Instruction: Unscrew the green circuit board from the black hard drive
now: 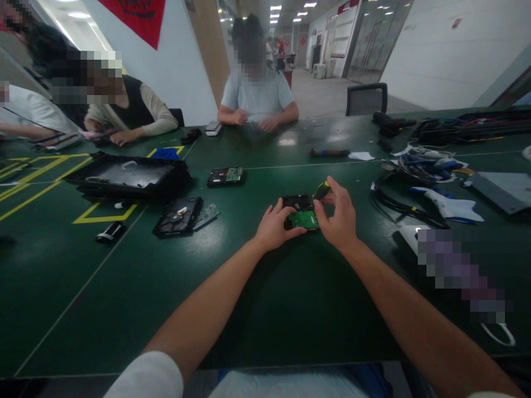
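A hard drive with a green circuit board (pixel 305 220) lies on the green table in front of me. My left hand (pixel 277 226) grips its left side, with the thumb along the near edge. My right hand (pixel 338 215) holds a green and yellow screwdriver (pixel 321 190) at the drive's right side; the tool's tip is too small to make out. To the left, an opened drive casing (pixel 177 216) lies beside a loose circuit board (pixel 207 216). Another hard drive (pixel 226 176) with a partly green board rests farther back.
Black trays (pixel 128 177) are stacked at the left, near a small black part (pixel 110 232). Cables (pixel 427 166), a white and blue glove (pixel 450 204) and a grey metal box (pixel 501 190) lie at the right. People sit across the table (pixel 232 287) and at the left.
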The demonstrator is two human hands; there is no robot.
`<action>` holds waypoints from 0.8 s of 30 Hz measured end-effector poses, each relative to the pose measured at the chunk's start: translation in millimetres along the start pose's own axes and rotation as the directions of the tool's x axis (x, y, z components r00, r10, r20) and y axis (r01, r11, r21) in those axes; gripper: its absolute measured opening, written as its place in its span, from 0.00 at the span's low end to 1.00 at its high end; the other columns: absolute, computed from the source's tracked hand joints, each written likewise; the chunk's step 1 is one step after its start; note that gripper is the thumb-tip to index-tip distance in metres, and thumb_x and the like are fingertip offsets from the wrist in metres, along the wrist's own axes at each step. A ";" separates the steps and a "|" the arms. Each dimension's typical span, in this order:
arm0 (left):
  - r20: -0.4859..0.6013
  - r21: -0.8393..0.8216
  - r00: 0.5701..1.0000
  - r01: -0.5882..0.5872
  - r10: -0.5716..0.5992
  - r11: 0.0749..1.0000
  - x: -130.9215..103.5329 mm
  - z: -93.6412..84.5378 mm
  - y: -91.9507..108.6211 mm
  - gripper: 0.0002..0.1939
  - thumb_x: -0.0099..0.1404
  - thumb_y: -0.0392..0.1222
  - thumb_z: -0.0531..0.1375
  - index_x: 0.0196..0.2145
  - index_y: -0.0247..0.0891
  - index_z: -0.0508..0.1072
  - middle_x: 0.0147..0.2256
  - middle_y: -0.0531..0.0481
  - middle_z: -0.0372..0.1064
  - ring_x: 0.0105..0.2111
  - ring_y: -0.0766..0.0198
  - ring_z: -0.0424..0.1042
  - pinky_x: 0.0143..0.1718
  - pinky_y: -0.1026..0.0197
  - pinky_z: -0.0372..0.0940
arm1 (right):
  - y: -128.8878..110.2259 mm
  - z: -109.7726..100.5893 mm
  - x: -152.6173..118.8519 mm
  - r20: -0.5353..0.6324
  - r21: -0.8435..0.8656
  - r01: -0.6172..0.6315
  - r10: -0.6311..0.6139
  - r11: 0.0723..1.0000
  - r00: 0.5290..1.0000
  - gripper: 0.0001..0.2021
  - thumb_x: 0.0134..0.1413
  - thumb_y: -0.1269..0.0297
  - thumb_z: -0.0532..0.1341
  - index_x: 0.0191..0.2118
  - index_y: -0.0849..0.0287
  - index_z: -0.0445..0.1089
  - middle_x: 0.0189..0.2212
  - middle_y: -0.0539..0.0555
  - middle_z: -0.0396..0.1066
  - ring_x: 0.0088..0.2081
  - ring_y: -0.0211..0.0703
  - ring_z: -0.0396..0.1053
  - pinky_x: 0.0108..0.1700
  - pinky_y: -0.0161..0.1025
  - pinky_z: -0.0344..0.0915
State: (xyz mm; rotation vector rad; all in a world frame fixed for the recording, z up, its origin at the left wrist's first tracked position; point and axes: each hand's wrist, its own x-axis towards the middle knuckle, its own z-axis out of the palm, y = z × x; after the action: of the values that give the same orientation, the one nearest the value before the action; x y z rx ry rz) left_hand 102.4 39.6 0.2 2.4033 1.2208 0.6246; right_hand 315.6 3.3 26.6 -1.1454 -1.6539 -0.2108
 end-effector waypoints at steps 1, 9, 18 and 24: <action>0.001 0.000 1.000 -0.004 0.004 1.000 -0.2 -0.6 0.3 0.36 0.63 0.66 0.68 0.60 0.43 0.70 0.72 0.33 0.56 0.76 0.43 0.47 0.74 0.35 0.48 | -0.2 -0.2 0.0 -0.005 -0.004 -0.003 0.003 1.000 1.000 0.32 0.68 0.59 0.62 0.73 0.48 0.54 0.55 0.60 0.69 0.43 0.50 0.74 0.47 0.55 0.80; 0.006 0.002 1.000 0.005 -0.005 1.000 -0.4 -2.1 1.3 0.35 0.63 0.65 0.68 0.60 0.43 0.71 0.72 0.34 0.55 0.76 0.44 0.47 0.74 0.35 0.48 | -1.9 -0.7 -0.5 0.019 -0.001 -0.008 0.008 1.000 1.000 0.32 0.70 0.60 0.58 0.74 0.49 0.51 0.57 0.63 0.69 0.44 0.51 0.74 0.49 0.58 0.79; -0.009 -0.001 1.000 -0.006 0.006 1.000 -0.7 -0.9 1.4 0.35 0.64 0.65 0.68 0.60 0.42 0.71 0.72 0.33 0.56 0.76 0.44 0.46 0.74 0.36 0.48 | -3.1 0.6 -0.5 0.005 0.011 0.011 -0.011 1.000 1.000 0.33 0.68 0.59 0.60 0.74 0.48 0.52 0.57 0.62 0.68 0.45 0.51 0.74 0.49 0.57 0.79; 0.000 -0.001 1.000 0.005 -0.005 1.000 -0.2 -0.1 0.6 0.35 0.63 0.65 0.68 0.61 0.44 0.70 0.73 0.34 0.54 0.76 0.44 0.47 0.74 0.35 0.48 | -1.3 -0.1 -0.6 -0.002 0.002 -0.008 0.008 1.000 1.000 0.32 0.67 0.58 0.62 0.73 0.46 0.54 0.55 0.60 0.69 0.44 0.51 0.74 0.46 0.55 0.80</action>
State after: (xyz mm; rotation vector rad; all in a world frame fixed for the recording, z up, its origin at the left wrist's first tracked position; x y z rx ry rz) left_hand 102.6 39.1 0.6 2.3992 1.2258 0.6228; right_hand 314.7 2.2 26.7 -1.1497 -1.6475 -0.2056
